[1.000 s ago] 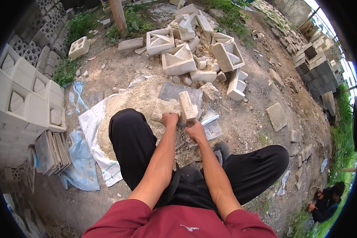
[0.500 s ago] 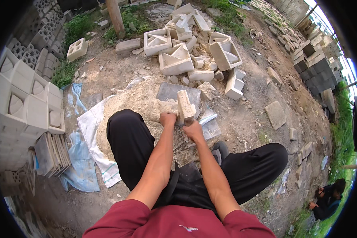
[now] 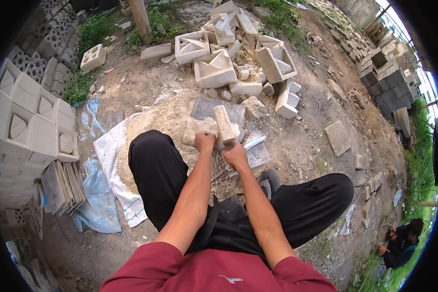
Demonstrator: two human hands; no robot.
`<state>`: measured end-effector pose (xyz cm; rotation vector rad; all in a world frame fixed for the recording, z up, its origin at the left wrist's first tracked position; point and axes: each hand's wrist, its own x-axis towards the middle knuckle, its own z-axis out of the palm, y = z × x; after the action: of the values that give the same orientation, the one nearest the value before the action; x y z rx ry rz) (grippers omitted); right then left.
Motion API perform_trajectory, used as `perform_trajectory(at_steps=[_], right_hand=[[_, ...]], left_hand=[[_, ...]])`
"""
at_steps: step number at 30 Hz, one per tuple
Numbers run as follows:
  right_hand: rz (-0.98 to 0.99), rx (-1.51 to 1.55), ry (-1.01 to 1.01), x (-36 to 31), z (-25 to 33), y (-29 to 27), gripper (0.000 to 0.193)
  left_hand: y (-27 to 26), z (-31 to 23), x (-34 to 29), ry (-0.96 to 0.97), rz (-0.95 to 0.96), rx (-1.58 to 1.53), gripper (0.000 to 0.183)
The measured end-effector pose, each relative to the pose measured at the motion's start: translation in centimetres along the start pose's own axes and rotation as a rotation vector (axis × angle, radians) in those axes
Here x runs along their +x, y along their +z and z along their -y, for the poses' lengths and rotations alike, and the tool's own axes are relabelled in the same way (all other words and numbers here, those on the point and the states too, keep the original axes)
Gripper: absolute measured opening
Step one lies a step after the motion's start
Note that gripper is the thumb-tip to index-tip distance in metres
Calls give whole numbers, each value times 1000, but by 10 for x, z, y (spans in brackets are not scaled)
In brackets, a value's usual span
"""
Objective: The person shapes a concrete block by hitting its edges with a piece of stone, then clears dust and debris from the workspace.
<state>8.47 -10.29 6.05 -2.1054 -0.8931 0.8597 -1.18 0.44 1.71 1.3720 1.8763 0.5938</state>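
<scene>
My right hand (image 3: 235, 156) is closed at the near end of what looks like a dusty, block-headed mallet (image 3: 224, 123); the grip itself is hidden by my fingers. Just left of it, my left hand (image 3: 205, 141) is curled into a fist against a pale, crumbly chunk (image 3: 193, 130). What its fingers hold, if anything, I cannot make out. Beneath the mallet and chunk lies a flat grey slab (image 3: 231, 111). A heap of sandy, pale crumbs (image 3: 143, 126) spreads to the left over a white sack (image 3: 108, 141).
Broken pale blocks (image 3: 215, 68) are heaped beyond the slab. Stacked vent blocks (image 3: 41, 109) and leaning boards (image 3: 63, 187) stand at left. A clear plastic piece (image 3: 258, 154) lies right of my hands. Grey blocks (image 3: 389, 85) are piled far right; another person (image 3: 401, 246) crouches lower right.
The mallet has shifted very slightly up and to the left, and both hands keep nearly the same places. The whole view has moved a touch.
</scene>
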Motion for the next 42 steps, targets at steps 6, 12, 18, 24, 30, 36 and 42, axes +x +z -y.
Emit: perform_trajectory(at_steps=[6,12,18,24,30,36,42], right_hand=[[-180,164,-83,-1,16,7,48],[7,-32,12,3,-19,5,47],[-152,176,-109,2,32,-5,45],[-58,-25,4,-6,-8,15,48],[-52,154,8,16,-13,8,41],[-207,113,-100,-13,8,22,48],[48,179,148,-6,6,11,44]], left_hand=[[-5,-3,-6,-3,87,-10,18],[2,-14,-6,-39,26,-13,20],[-1,-5,-2,-30,45,-18,21],[-1,-13,-9,-37,26,-37,21],[3,-4,-6,-8,24,-45,20],[1,7,3,-40,58,-19,20],[-3,5,-1,-74,46,-25,19]])
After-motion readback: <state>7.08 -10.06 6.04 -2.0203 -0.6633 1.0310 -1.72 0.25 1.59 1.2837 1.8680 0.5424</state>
